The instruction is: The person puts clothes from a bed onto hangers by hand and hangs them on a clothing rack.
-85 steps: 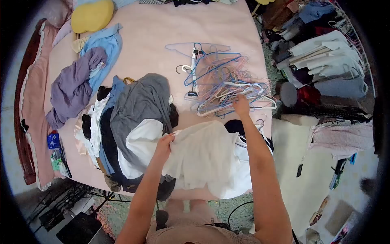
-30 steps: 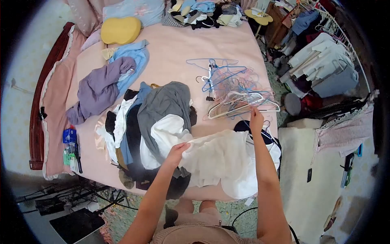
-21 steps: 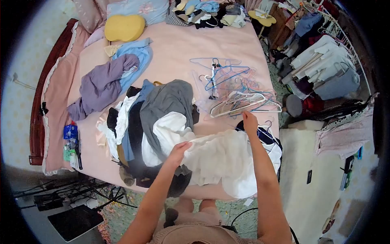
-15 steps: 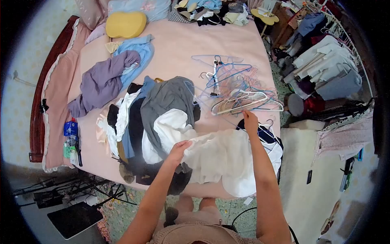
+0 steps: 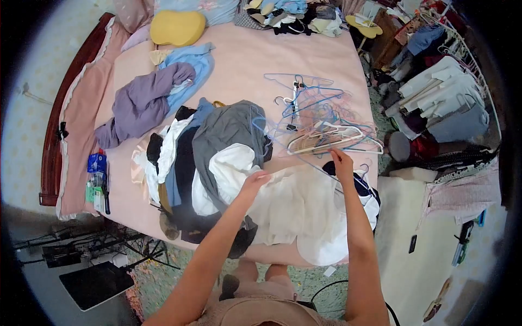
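My left hand (image 5: 256, 180) is closed on the upper left edge of a sheer white garment (image 5: 293, 204), which spreads across the bed's front edge. The fingers of my right hand (image 5: 341, 164) are pinched together at the lower bar of a white clothes hanger (image 5: 310, 150). What lies between those fingertips is hard to make out. This hanger rests on a tangle of blue and pink hangers (image 5: 321, 106). Under my right forearm lies a dark and white garment (image 5: 368, 202). Left of the sheer garment is a heap with a grey garment (image 5: 225, 127) and a white one (image 5: 231, 165).
A purple cloth (image 5: 138, 100) and a light blue one lie farther left on the pink bed (image 5: 244, 60). A yellow cushion (image 5: 178, 28) and piled clothes (image 5: 293, 16) are at the back. Clothes on a rack (image 5: 435, 92) stand right; a black stand (image 5: 98, 282) is at lower left.
The whole view has shifted slightly, moving the bed a little to the right. My left hand has moved slightly up and right with the garment edge; my right hand stays by the white hanger.
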### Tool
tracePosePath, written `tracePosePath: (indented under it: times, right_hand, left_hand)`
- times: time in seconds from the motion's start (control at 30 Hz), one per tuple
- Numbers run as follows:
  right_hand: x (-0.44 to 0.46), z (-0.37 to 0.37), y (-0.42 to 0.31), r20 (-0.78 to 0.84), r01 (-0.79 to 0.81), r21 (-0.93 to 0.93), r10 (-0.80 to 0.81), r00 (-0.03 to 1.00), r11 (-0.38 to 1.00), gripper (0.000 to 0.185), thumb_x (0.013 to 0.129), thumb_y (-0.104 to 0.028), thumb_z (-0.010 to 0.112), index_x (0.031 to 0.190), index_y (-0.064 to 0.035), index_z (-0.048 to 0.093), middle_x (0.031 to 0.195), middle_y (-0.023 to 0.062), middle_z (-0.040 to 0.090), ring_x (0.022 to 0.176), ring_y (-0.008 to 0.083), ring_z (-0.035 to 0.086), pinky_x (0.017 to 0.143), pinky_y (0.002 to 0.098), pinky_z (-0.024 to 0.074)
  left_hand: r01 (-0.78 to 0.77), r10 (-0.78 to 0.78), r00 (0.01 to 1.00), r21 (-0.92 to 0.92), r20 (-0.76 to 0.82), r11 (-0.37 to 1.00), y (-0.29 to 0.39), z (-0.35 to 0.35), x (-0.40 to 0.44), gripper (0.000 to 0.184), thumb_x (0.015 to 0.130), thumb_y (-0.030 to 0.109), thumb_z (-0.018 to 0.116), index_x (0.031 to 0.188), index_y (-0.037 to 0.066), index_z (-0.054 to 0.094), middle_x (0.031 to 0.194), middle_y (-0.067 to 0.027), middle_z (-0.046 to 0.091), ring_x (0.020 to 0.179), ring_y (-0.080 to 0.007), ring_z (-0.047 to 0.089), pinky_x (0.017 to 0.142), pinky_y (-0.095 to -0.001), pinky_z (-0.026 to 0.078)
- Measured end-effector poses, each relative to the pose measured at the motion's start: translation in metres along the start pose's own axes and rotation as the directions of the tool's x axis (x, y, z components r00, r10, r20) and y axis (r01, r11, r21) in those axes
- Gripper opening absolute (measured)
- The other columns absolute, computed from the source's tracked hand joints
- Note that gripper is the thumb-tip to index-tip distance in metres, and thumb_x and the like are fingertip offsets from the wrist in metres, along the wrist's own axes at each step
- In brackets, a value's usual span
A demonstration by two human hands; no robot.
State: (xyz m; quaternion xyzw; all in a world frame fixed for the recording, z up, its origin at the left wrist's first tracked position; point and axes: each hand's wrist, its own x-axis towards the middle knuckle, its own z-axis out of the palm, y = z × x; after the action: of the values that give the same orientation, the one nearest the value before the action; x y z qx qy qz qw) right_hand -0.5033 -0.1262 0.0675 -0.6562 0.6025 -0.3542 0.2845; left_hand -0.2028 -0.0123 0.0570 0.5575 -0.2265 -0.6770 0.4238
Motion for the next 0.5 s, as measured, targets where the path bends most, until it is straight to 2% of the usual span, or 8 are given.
tracePosePath:
  times: [0.07,0.17,0.3,0.33,0.37,0.4,0.47,0.5]
  right_hand:
    - [0.000,-0.005,-0.007,0.042,-0.085,-0.026,0.086,0.995,0.996,0.019,0.086,-0.019,0.057,0.098,-0.0065,0.066,0.067,0.0164,0.060,0.056,0.0227,0.056,0.054,0.0326,0.0426]
    - [0.003,-0.008,-0.008,0.032,-0.059,-0.042,0.060,0.998,0.997,0.020,0.087,-0.019,0.056,0.100,-0.0061,0.065,0.068,0.0169,0.059,0.055,0.0218,0.055,0.054,0.0320,0.0423]
    - [0.004,-0.017,-0.011,0.065,-0.023,-0.085,0.029,0.997,0.996,0.020,0.087,-0.016,0.056,0.101,-0.0055,0.065,0.068,0.0146,0.061,0.054,0.0195,0.052,0.053,0.0304,0.0417]
    - [0.003,-0.019,-0.009,0.049,0.012,-0.029,-0.010,0.999,1.000,0.019,0.086,-0.015,0.057,0.101,-0.0052,0.065,0.070,0.0138,0.062,0.054,0.0190,0.053,0.054,0.0300,0.0422]
    - [0.000,-0.021,-0.007,0.032,0.046,0.027,-0.047,0.998,0.999,0.019,0.086,-0.014,0.058,0.100,-0.0049,0.065,0.071,0.0131,0.063,0.055,0.0185,0.053,0.055,0.0296,0.0426]
    - [-0.002,-0.024,-0.007,0.033,0.041,0.030,-0.042,0.999,0.999,0.019,0.086,-0.014,0.058,0.100,-0.0049,0.065,0.071,0.0131,0.063,0.055,0.0185,0.053,0.055,0.0296,0.0426]
    - [-0.007,-0.038,-0.013,0.093,0.000,0.061,-0.006,0.996,0.998,0.018,0.084,-0.013,0.060,0.099,-0.0044,0.065,0.078,0.0130,0.066,0.061,0.0177,0.059,0.058,0.0283,0.0447]
    - [-0.011,-0.048,-0.027,0.130,-0.043,0.032,0.039,0.991,0.999,0.016,0.083,-0.013,0.061,0.096,-0.0051,0.066,0.083,0.0124,0.066,0.066,0.0182,0.062,0.060,0.0274,0.0464]
  left_hand:
    - [0.015,-0.012,0.999,0.071,-0.042,0.997,0.002,0.012,0.016,0.040,0.080,0.023,0.067,0.112,0.002,0.056,0.102,-0.0038,0.058,0.097,-0.0115,0.050,0.084,-0.0253,0.039]
    - [-0.010,0.012,1.000,0.120,-0.015,0.993,0.002,0.023,0.032,0.049,0.077,0.027,0.070,0.116,0.002,0.055,0.105,-0.0052,0.057,0.097,-0.0122,0.051,0.084,-0.0254,0.038]
    - [-0.025,0.036,0.998,0.214,-0.048,0.977,0.010,0.024,0.020,0.046,0.075,0.029,0.072,0.109,0.002,0.060,0.097,-0.0056,0.061,0.089,-0.0130,0.055,0.079,-0.0259,0.041]
    - [-0.042,0.077,0.996,0.494,-0.052,0.868,0.009,0.014,0.015,0.038,0.075,0.027,0.071,0.102,0.001,0.063,0.091,-0.0039,0.062,0.082,-0.0128,0.056,0.073,-0.0269,0.042]
    - [-0.048,0.116,0.992,0.731,-0.042,0.681,0.008,0.002,0.011,0.032,0.076,0.026,0.069,0.096,0.001,0.065,0.085,-0.0021,0.064,0.076,-0.0126,0.057,0.067,-0.0279,0.044]
    - [-0.043,0.111,0.993,0.733,-0.044,0.679,0.012,-0.008,0.006,0.032,0.076,0.026,0.069,0.096,0.001,0.065,0.085,-0.0021,0.064,0.076,-0.0126,0.057,0.067,-0.0279,0.044]
    - [0.114,-0.005,0.992,0.863,-0.129,0.493,0.022,-0.026,0.000,0.031,0.077,0.027,0.068,0.091,-0.001,0.066,0.077,-0.0018,0.063,0.069,-0.0104,0.055,0.061,-0.0275,0.044]
    - [0.113,-0.005,0.992,0.863,-0.127,0.492,0.020,-0.038,0.000,0.031,0.077,0.027,0.068,0.091,-0.001,0.066,0.077,-0.0018,0.063,0.069,-0.0104,0.055,0.061,-0.0275,0.044]
